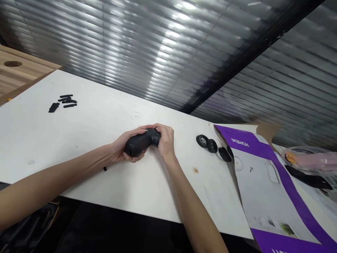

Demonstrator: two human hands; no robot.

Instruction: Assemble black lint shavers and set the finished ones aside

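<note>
A black, bent, rounded device body is held between both hands above the white table. My left hand wraps around its wider end, with fingers above and below it. At the narrower, ringed end, my right hand grips with its fingers over the top. What exactly the device is cannot be made out. A small black piece lies on the table by my left wrist. Several black rings rest to the right of my right hand.
Several flat black strips lie on the table's far left. At the right, a purple and white printed cardboard sheet covers the table end, beside a clear plastic bag. A wooden surface adjoins the left. Corrugated metal wall stands behind.
</note>
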